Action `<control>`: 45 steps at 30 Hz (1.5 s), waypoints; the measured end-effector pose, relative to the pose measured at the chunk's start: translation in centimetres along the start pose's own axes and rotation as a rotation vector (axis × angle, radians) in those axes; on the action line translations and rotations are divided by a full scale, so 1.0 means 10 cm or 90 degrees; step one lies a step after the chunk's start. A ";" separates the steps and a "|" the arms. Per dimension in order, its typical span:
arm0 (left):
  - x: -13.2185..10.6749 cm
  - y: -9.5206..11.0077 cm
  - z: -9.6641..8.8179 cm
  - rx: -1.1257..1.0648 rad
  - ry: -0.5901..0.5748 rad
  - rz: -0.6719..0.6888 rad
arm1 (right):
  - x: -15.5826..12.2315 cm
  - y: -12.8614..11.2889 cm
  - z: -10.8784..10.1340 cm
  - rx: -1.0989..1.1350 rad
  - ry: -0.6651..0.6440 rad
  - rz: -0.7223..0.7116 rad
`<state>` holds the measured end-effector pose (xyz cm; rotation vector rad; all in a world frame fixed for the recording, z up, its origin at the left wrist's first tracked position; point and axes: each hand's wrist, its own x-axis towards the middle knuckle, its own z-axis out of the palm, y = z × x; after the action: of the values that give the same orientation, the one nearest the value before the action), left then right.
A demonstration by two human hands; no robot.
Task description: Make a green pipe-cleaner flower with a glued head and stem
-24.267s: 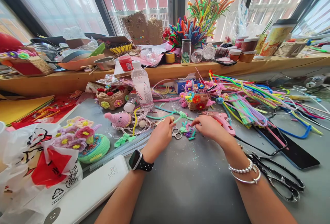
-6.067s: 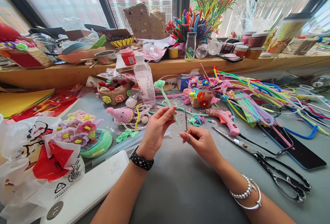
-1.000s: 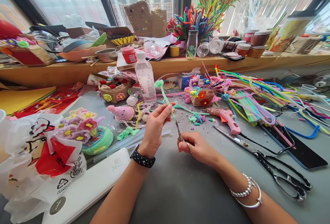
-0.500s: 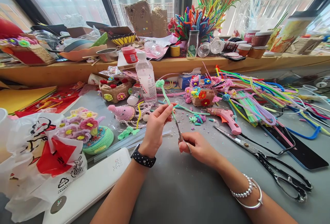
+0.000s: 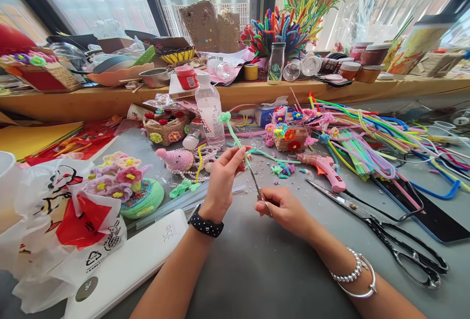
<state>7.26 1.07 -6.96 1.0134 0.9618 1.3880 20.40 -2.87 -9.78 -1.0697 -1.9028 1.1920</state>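
My left hand (image 5: pixel 224 177) pinches a mint-green pipe cleaner (image 5: pixel 234 134) between thumb and fingers. The strand slants up to the left and ends in a small bunched green tip above the hand. My right hand (image 5: pixel 281 207) is closed around small silver scissors (image 5: pixel 254 178), whose thin blades point up to the pipe cleaner just under my left fingers. Their blades look close together; whether they touch the strand I cannot tell. Green and purple pipe cleaner scraps (image 5: pixel 281 168) lie behind my right hand, and a pink glue gun (image 5: pixel 326 170) rests to its right.
Large black-handled scissors (image 5: pixel 382 228) and a dark phone (image 5: pixel 436 218) lie at right. A white power bank (image 5: pixel 127 265), a plastic bag (image 5: pixel 69 221) and a fuzzy flower ornament (image 5: pixel 145 196) are at left. A bottle (image 5: pixel 209 113), flower baskets (image 5: pixel 167 128) and loose pipe cleaners (image 5: pixel 362 145) stretch across the back.
The bunched green tip has tilted slightly left. Both hands keep nearly the same place and grip, while the whole view has shifted a little.
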 end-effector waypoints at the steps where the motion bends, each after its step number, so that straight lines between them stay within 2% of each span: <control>1: 0.00 0.00 0.00 0.001 0.002 0.002 | 0.00 0.00 0.00 0.000 0.006 0.000; 17: 0.02 -0.01 -0.01 -0.002 0.032 0.012 | 0.02 0.06 0.00 0.003 0.053 0.028; 29: 0.00 -0.02 0.00 0.009 0.002 -0.019 | 0.00 0.05 -0.02 -0.014 -0.041 0.018; 45: 0.00 -0.02 0.01 0.026 0.007 -0.014 | 0.00 0.05 0.00 0.003 -0.001 0.049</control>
<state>7.38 1.09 -7.16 1.0238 1.0105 1.3625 20.57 -2.71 -10.21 -1.1497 -1.8744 1.2389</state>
